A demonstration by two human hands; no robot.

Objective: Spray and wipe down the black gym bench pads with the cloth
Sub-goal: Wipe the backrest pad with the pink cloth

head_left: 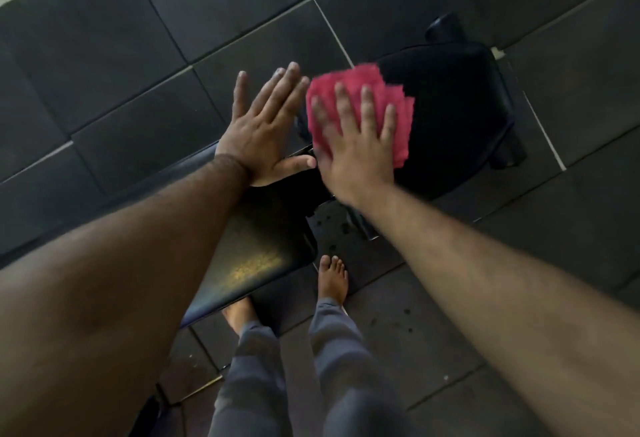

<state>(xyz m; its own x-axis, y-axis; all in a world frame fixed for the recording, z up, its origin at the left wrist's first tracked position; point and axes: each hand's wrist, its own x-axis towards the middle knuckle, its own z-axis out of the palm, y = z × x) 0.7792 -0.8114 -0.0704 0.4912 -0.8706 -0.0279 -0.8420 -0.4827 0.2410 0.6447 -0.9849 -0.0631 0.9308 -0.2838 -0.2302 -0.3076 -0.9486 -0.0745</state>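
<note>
Pink cloth (360, 114) is lying flat on the near-left part of the black seat pad (450, 114), and your right hand (353, 146) is pressing it down with the fingers spread wide, palm flat, not gripping. Most of that pad beyond the cloth is lying bare, out to its rounded far edge. Your left hand (266, 135) is resting open and flat just left of the cloth, thumb nearly touching the right hand, at the end of the long back pad (256, 249), which is running from the cloth toward your legs. A narrow gap is showing between the two pads, right under your right wrist. Dark square floor tiles (138, 56) with pale seams are surrounding the bench on all sides of the cloth. Your bare feet (332, 277) are standing on the floor below the cloth, beside the back pad, with dark wet spots speckling the tiles near them.
</note>
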